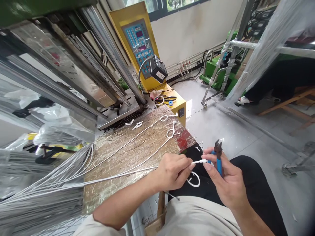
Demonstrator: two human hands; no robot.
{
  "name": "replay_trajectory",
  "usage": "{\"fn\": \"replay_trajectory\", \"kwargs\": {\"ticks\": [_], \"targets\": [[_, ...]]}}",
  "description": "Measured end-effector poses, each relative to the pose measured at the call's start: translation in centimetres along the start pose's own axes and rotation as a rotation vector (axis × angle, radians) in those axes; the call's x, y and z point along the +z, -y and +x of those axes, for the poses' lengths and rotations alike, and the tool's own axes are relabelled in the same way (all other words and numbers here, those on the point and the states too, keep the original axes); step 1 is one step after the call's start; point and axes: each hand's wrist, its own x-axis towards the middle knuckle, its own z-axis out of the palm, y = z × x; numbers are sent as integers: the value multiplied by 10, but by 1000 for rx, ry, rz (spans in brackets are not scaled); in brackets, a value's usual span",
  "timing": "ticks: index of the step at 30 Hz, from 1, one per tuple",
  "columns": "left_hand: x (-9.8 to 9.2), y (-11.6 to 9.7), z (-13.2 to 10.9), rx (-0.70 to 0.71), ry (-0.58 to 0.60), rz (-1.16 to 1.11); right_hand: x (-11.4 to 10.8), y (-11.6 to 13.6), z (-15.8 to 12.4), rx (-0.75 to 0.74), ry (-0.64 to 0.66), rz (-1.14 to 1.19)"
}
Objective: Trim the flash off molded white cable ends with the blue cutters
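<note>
Left fingers [186, 165] closely pinch a cable [196, 162] above the lap; right fingers [213, 173], curled round cutters [219, 152], touch its tip at 3 o'clock. On the tabletop [113, 136], two looped ends [174, 122] at 11 o'clock look finished; the bundle [49, 190] at 9 o'clock seems mostly left.

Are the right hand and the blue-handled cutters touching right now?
Touching. The head view shows the right hand holding the blue-handled cutters among its fingers, metal end pointing up.
</note>
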Motion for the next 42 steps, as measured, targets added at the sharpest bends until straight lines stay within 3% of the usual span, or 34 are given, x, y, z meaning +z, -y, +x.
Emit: {"fn": "replay_trajectory", "kwargs": {"ticks": [3, 10, 13, 23, 42], "targets": [[-3, -2, 2, -46, 21, -62, 0, 2, 1, 13, -4, 7], [-6, -10, 11, -329, 58, -441, 3, 3, 4, 13, -4, 2], [-5, -12, 14, -387, 68, -529, 3, 2, 4, 48, -6, 9], [-3, -12, 14, -347, 100, -555, 0, -1, 2, 71, -8, 31], [3, -12, 17, -279, 13, -528, -4, -9, -4, 127, 0, 161]]}}
